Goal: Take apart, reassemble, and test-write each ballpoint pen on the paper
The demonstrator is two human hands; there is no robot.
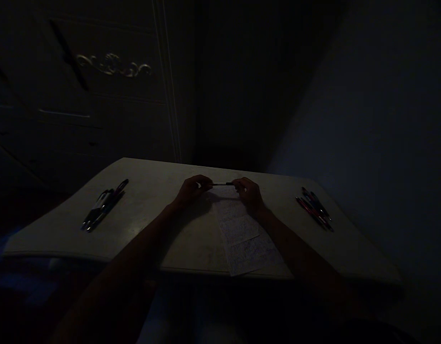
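Observation:
Between my two hands a slim pen (222,184) lies level, held above the far part of the table. My left hand (192,189) pinches its left end, and my right hand (249,193) grips the darker right end. Below them, sheets of paper (240,229) covered in scribbled marks lie on the tabletop, partly overlapping, with my right hand and forearm covering some of their edge. The light is dim, so the pen's fine details cannot be made out.
A pale table (145,191) with curved edges stretches before me. On its left lies a bunch of several pens (103,205); on its right, another group of pens (315,209). Behind stands a cabinet (127,114) with scroll ornament, and a wall (378,143) rises on the right.

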